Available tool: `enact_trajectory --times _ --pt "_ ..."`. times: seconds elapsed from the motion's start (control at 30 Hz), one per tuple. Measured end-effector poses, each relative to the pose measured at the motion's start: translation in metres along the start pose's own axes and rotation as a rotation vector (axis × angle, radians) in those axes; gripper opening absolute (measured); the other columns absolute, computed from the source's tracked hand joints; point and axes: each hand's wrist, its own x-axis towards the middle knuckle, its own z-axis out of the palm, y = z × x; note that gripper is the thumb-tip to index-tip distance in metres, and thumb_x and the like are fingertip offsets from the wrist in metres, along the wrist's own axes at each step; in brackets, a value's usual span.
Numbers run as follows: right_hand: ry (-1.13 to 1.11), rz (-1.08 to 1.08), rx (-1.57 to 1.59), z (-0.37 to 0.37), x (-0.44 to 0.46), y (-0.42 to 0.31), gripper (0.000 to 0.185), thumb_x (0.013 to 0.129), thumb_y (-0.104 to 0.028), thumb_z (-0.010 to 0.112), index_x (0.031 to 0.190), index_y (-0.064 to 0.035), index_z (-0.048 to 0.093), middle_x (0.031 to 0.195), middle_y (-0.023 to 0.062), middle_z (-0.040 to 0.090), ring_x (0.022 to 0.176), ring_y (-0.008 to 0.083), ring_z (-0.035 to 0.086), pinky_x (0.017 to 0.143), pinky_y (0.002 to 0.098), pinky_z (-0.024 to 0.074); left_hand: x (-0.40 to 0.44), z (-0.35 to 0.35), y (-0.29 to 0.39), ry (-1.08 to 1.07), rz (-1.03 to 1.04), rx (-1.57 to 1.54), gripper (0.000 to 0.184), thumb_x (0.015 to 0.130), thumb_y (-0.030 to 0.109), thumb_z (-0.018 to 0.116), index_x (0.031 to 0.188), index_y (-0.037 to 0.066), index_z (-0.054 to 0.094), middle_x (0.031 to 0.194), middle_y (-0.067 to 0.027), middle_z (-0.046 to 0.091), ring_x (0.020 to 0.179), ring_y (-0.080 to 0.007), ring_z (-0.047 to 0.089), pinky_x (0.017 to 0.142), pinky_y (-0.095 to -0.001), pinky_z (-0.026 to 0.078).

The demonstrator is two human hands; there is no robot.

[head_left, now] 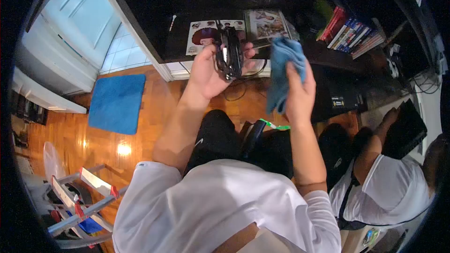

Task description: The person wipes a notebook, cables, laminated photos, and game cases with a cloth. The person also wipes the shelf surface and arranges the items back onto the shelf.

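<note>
My left hand [207,72] is closed around a glossy black bundle with a cord [230,56], which looks like a power adapter with its cable gathered up. A loop of black cord hangs out beside the fingers on the right. Folded in my right hand [300,89] is a blue cloth [285,61], pinched between thumb and fingers. The two hands are apart, both held up in front of the shelf. Behind the bundle lie a magazine or booklet with a drawn head [201,37] and a clear-cased picture item [267,24].
Books or cases [351,35] lean on the dark shelf [309,54] at the right. A co-worker in a white shirt [391,189] sits at the right, holding a dark flat item [405,131]. A stepladder [89,201] and a blue mat [117,104] are at the left.
</note>
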Motion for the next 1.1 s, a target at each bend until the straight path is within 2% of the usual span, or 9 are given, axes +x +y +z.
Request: enact_trajectory --times 0.2,0.37,0.5,0.53,0.63,0.73,0.83,0.97,1.1 --pt "-0.233 -0.657 -0.751 0.038 -0.025 0.003 0.055 0.061 0.003 0.05 0.116 -0.0023 0.05 0.119 0.0196 0.042 0.106 0.0385 0.04 0.091 0.0416 0.0331 0.0 0.005 -0.016 -0.088 0.051 -0.099 0.037 0.09 0.026 0.037 0.113 -0.001 0.048 0.104 -0.0148 0.058 0.095 -0.0253 0.057 0.086 -0.0378 0.045" --pt "-0.493 -0.471 -0.43 0.013 -0.031 0.006 0.045 0.064 0.005 0.051 0.108 0.0008 0.052 0.11 0.0178 0.05 0.1 0.0319 0.048 0.088 0.0363 0.0375 -0.002 -0.005 -0.012 -0.006 0.124 -0.121 0.043 0.088 0.023 0.038 0.123 -0.001 0.038 0.095 -0.0119 0.054 0.084 -0.0224 0.053 0.078 -0.0348 0.045" --pt "-0.199 -0.09 -0.083 0.003 -0.035 0.003 0.027 0.079 0.002 0.05 0.106 0.0036 0.051 0.106 0.0113 0.053 0.096 0.0185 0.051 0.086 0.0285 0.0384 -0.005 0.009 -0.014 -0.084 0.086 -0.273 0.043 0.087 0.022 0.041 0.122 -0.001 0.039 0.092 -0.0117 0.052 0.084 -0.0229 0.051 0.084 -0.0356 0.042" --pt "-0.074 -0.142 -0.041 0.003 -0.031 0.008 0.023 0.084 -0.001 0.048 0.106 0.003 0.052 0.107 0.0084 0.052 0.097 0.0141 0.049 0.086 0.027 0.0379 -0.005 0.01 -0.017 -0.078 0.102 -0.264 0.043 0.087 0.023 0.041 0.122 -0.001 0.039 0.094 -0.0118 0.053 0.086 -0.0233 0.052 0.085 -0.0359 0.042" --pt "-0.021 -0.339 -0.227 0.009 -0.019 0.002 0.033 0.076 0.003 0.047 0.108 0.0019 0.053 0.114 0.0148 0.049 0.105 0.0239 0.047 0.092 0.0328 0.0346 -0.007 0.013 -0.025 -0.06 0.122 -0.261 0.042 0.087 0.023 0.041 0.122 -0.001 0.04 0.099 -0.0122 0.054 0.095 -0.0247 0.052 0.09 -0.0371 0.04" --pt "-0.221 -0.558 -0.581 0.027 -0.027 0.003 0.051 0.062 0.004 0.047 0.112 -0.002 0.054 0.117 0.0197 0.044 0.107 0.0354 0.042 0.094 0.0403 0.0319 -0.008 0.005 -0.033 -0.144 0.144 -0.248 0.038 0.088 0.024 0.04 0.117 0.0 0.045 0.109 -0.0139 0.053 0.108 -0.0264 0.048 0.095 -0.0391 0.037" --pt "-0.308 -0.647 -0.662 0.028 -0.034 0.001 0.05 0.059 0.005 0.046 0.108 0.0005 0.054 0.111 0.0186 0.047 0.098 0.0354 0.046 0.088 0.0397 0.0363 -0.012 0.004 -0.03 -0.066 0.24 -0.141 0.028 0.088 0.018 0.038 0.105 0.001 0.052 0.109 -0.0132 0.051 0.111 -0.0282 0.045 0.097 -0.0413 0.036" --pt "-0.398 -0.499 -0.513 0.005 -0.031 0.003 0.041 0.06 0.007 0.049 0.1 0.003 0.054 0.104 0.0179 0.05 0.094 0.0321 0.05 0.086 0.035 0.0387 -0.014 0.001 -0.028 -0.088 0.221 -0.279 0.025 0.085 0.018 0.042 0.1 0.002 0.053 0.107 -0.0128 0.054 0.117 -0.0308 0.04 0.101 -0.0449 0.03" --pt "-0.112 -0.031 -0.126 -0.002 -0.035 0.009 0.019 0.081 -0.001 0.052 0.099 0.0034 0.054 0.1 0.0116 0.055 0.093 0.0181 0.052 0.084 0.0281 0.039 -0.015 0.0 -0.022 -0.181 0.148 -0.179 0.032 0.084 0.014 0.045 0.116 0.008 0.043 0.089 -0.0076 0.05 0.085 -0.0205 0.049 0.095 -0.0423 0.038"
